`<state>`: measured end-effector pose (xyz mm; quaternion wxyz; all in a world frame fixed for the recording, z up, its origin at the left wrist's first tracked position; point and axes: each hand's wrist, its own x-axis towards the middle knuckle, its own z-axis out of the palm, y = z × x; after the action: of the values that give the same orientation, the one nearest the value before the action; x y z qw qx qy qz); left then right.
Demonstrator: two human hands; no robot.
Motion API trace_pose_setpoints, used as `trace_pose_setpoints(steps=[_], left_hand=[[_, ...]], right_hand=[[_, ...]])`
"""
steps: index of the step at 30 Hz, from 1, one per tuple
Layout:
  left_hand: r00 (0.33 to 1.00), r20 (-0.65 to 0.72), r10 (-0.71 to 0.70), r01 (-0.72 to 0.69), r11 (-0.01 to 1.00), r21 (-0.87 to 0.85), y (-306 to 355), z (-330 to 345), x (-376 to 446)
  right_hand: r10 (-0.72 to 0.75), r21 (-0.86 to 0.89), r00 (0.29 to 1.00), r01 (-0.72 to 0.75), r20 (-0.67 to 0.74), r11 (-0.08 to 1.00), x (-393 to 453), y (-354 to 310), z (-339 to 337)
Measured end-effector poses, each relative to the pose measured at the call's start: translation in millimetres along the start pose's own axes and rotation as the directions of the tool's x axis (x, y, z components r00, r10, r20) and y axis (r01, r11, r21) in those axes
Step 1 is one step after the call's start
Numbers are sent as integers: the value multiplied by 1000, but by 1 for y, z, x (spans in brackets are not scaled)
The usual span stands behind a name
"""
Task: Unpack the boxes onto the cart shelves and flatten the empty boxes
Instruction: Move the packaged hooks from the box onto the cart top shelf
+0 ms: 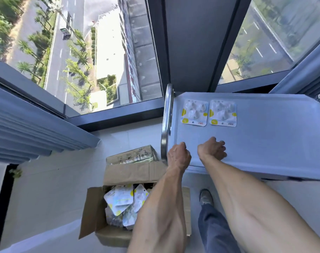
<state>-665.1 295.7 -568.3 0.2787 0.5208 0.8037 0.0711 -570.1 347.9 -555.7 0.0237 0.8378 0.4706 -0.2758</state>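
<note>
Both hands, left hand [179, 156] and right hand [213, 149], fingers curled, seemingly empty, are hovering over cart shelf [265, 143]; unpacking underway, next reach into open box [93, 212].

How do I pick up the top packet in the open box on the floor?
Pinch the top packet by its upper edge, probably near the hang hole, coming straight down from above. It lies tilted on the pile inside the open box, whose flaps are folded out, so nothing blocks the way. The flat card edge looks easier to pinch than the bulging plastic part.
</note>
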Motion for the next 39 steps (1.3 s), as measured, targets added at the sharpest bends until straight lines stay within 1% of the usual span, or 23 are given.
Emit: trace_pose_setpoints(steps=[3,5,7,10,12,16,20,22,24,26,28,29,32,34,37,39], left_hand=[[998,56,26,-25,1000,-10,-55,-1,-35],[995,95,11,-10,1000,-9,-97,-3,-55],[991,129,-44,46,999,-11,-141,-5,-70],[975,129,-182,183,983,9,-211,3,-82],[957,132,-259,254,966,55,-259,21,-91],[893,225,-389,375,921,102,-353,80,-102],[865,231,-446,427,895,129,-430,137,-84],[852,238,-466,446,885,136,-459,165,-80],[864,213,-456,436,889,136,-484,192,-76],[878,161,-451,435,891,126,-504,213,-66],[868,105,-485,473,873,120,-519,229,-54],[839,90,-536,527,843,105,-524,235,-48],[694,82,-715,715,699,39,-534,248,-30],[631,64,-773,775,632,5,-535,254,-17],[591,-24,-807,805,591,-55,-532,256,-3],[592,-61,-803,794,595,-124,-527,251,-3]], right_hand=[[49,26,999,-49,13,998,-49,11,26],[74,39,997,-75,18,996,-83,18,48],[84,68,996,-84,13,994,-114,23,77],[52,83,998,-54,28,995,-151,26,141],[40,35,996,-43,79,998,-170,31,196],[28,-59,981,-17,194,998,-187,49,312],[4,-110,951,32,309,993,-177,65,406],[0,-160,946,55,325,986,-173,80,440],[-72,-224,944,150,322,963,-165,93,472],[-177,-280,929,274,326,920,-152,99,499],[-257,-322,903,370,343,871,-140,97,519],[-269,-344,894,394,358,852,-135,94,526],[-243,-391,889,398,389,830,-123,83,542],[-210,-397,897,369,390,841,-115,76,550],[-231,-457,898,395,375,797,-107,70,556],[-229,-523,898,410,377,747,-109,72,557]])
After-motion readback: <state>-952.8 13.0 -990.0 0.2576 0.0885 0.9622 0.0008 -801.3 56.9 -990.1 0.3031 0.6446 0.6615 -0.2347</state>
